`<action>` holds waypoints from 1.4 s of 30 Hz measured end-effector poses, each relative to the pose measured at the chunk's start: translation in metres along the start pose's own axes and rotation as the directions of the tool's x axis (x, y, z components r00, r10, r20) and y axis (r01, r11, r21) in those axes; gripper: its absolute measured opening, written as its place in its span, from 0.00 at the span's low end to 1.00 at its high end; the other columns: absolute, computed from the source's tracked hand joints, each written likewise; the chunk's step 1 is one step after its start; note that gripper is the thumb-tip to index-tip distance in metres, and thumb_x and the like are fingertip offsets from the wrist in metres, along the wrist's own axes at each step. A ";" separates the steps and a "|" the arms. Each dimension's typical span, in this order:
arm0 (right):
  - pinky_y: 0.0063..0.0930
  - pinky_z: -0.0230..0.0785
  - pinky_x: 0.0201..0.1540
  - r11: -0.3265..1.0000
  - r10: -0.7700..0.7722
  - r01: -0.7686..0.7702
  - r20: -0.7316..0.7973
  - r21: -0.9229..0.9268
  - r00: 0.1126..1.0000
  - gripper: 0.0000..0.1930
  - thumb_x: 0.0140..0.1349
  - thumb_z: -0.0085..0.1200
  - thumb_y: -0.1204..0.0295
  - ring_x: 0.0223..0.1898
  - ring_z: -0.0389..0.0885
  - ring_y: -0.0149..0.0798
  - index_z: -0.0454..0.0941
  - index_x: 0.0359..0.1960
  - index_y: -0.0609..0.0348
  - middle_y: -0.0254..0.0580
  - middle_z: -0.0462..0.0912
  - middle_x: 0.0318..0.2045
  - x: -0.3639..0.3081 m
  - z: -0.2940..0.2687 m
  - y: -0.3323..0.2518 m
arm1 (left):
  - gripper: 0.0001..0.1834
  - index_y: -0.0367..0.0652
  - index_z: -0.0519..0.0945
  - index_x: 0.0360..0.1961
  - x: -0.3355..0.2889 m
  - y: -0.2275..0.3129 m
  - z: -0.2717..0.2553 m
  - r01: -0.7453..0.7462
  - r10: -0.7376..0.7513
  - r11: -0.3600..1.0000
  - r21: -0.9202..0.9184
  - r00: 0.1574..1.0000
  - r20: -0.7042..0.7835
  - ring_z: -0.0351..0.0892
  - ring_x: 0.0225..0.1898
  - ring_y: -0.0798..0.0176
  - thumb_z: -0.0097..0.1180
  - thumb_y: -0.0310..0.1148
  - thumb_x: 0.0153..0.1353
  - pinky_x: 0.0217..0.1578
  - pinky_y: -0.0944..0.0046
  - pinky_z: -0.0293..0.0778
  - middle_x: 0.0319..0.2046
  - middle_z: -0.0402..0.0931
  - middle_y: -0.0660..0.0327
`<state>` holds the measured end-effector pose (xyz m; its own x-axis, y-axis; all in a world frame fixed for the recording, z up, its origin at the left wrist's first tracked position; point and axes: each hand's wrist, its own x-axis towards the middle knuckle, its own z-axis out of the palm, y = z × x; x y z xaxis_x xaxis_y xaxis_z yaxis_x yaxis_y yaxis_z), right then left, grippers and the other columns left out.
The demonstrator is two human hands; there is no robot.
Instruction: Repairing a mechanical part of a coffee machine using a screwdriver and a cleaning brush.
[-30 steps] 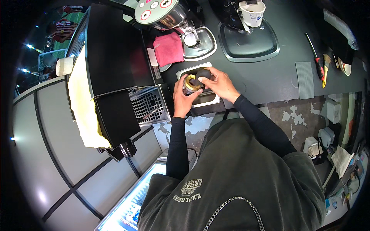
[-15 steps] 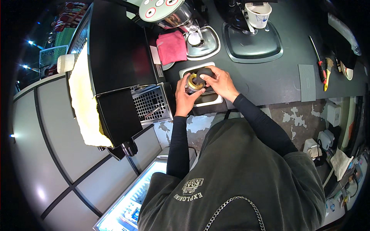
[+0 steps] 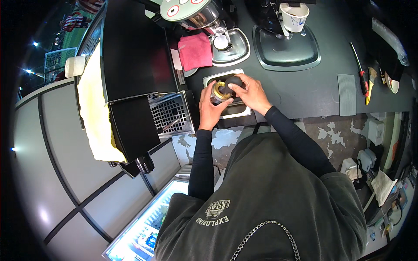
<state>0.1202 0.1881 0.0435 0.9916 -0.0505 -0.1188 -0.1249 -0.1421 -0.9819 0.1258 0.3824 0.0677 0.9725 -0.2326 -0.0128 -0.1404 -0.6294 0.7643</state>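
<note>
A small round metal cup with a gold-coloured rim (image 3: 220, 90) is held over a steel rectangular container (image 3: 237, 114) set at the counter's front edge. My left hand (image 3: 210, 111) wraps round the cup's left and near sides. With its thumb and fingers, my right hand (image 3: 254, 95) grips a black rounded tool (image 3: 235, 81) at the cup's right. The tool's lower end reaches to the gold rim; whether it touches the inside, I cannot tell. My fingers partly hide both the cup and the tool.
A black machine with a slotted drip tray (image 3: 167, 115) stands at left. Behind my hands are a folded pink cloth (image 3: 194, 51), a grinder (image 3: 198, 16) and a paper cup (image 3: 294, 18) above a dark tray (image 3: 287, 50). A screwdriver (image 3: 362, 74) and brush (image 3: 371, 82) lie at right.
The whole view has shifted slightly. Both hands keep their holds on the cup and the black tool, with hardly any movement between them.
</note>
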 end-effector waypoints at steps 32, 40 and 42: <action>0.41 0.77 0.52 0.968 -0.118 0.110 -0.021 -0.228 0.993 0.24 0.67 0.66 0.67 0.51 0.83 0.55 0.75 0.62 0.56 0.48 0.81 0.55 -0.035 -0.053 -0.019 | 0.46 0.38 0.67 0.67 -0.010 0.008 0.011 -0.049 -0.001 0.968 -0.247 0.980 -0.198 0.79 0.60 0.59 0.81 0.27 0.50 0.62 0.59 0.74 0.59 0.78 0.51; 0.25 0.79 0.40 0.988 0.151 -0.152 -0.078 0.000 0.985 0.24 0.66 0.69 0.69 0.40 0.82 0.28 0.77 0.62 0.55 0.41 0.85 0.47 -0.052 -0.074 0.006 | 0.49 0.37 0.63 0.68 -0.015 0.017 0.012 -0.083 0.005 0.958 -0.276 0.962 -0.275 0.79 0.61 0.58 0.82 0.27 0.50 0.65 0.59 0.72 0.60 0.77 0.50; 0.23 0.78 0.42 0.988 0.157 -0.157 -0.110 0.004 0.981 0.24 0.68 0.69 0.68 0.40 0.82 0.26 0.77 0.63 0.56 0.39 0.87 0.44 -0.056 -0.083 0.004 | 0.48 0.37 0.63 0.68 -0.016 0.021 0.010 -0.065 -0.022 0.949 -0.309 0.963 -0.269 0.79 0.61 0.58 0.82 0.27 0.50 0.65 0.59 0.71 0.59 0.77 0.50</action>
<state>0.0618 0.1085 0.0582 0.9501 -0.1804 -0.2545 -0.2793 -0.1281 -0.9516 0.1055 0.3654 0.0770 0.9895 -0.0109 0.1441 -0.1386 -0.3530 0.9253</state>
